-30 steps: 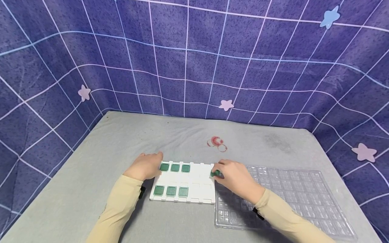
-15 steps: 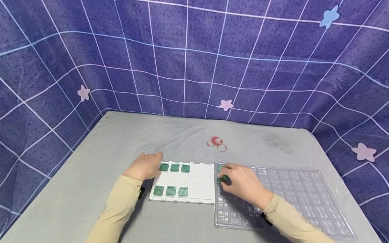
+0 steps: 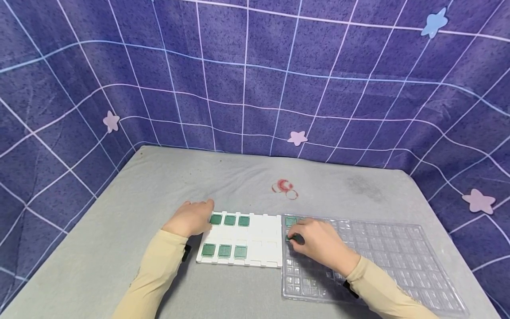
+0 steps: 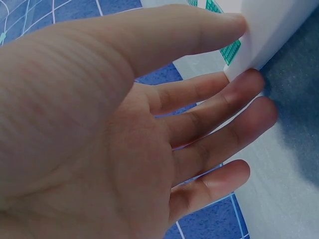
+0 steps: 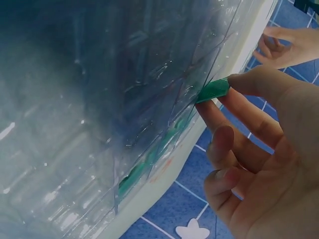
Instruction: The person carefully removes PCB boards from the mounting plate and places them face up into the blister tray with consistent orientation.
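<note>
A green perfboard [image 5: 214, 90] was pinched, tilted, by the right hand [image 3: 320, 240] — thumb to fingertips — on the left side of the clear blister tray [image 3: 398, 248], presumably for clearance. The white tray [image 3: 258, 227] was touched by the left hand [image 3: 189, 219], fingers loosely extended, probably for steadiness.

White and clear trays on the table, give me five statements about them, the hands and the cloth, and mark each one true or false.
1. The left hand touches the white tray. True.
2. The white tray holds only two green chips. False: six chips show in it.
3. The right hand pinches a green chip. True.
4. In the head view, the clear tray lies left of the white tray. False: the clear tray lies to its right.
5. Red marks show on the grey cloth beyond the trays. True.
</note>
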### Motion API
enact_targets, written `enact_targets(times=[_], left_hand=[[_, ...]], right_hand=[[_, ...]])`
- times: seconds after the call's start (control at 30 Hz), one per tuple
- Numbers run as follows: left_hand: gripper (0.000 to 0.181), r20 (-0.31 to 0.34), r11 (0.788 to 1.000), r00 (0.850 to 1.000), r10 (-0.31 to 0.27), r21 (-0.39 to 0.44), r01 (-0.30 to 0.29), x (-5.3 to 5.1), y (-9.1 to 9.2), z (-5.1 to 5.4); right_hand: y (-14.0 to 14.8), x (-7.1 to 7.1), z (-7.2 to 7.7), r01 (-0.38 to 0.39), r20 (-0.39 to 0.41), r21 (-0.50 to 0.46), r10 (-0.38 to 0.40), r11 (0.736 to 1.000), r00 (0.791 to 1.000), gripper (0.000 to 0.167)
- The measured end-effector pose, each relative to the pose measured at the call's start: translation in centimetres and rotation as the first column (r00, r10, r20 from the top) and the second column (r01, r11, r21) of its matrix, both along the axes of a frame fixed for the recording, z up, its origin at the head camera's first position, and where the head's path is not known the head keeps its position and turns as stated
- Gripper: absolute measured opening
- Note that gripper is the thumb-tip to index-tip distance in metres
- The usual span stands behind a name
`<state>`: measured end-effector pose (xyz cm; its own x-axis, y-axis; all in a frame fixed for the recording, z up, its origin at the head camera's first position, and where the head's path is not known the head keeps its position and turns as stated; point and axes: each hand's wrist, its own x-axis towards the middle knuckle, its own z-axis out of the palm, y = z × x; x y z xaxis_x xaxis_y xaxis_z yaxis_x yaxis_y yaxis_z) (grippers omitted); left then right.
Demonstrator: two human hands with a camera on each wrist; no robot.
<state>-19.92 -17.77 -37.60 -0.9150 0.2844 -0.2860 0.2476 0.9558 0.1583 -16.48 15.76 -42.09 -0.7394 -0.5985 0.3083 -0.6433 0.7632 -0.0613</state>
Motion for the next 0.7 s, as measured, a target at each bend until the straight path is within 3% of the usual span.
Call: enact_targets(times=[0.7], left_hand=[[0.063, -0.001, 1.0, 1.0, 0.012, -0.002, -0.012, -0.03, 0.04, -0.06]], right_hand=[[-0.31, -0.3, -0.44, 0.021, -0.035, 0.006, -0.021, 1.0, 0.999, 0.015]])
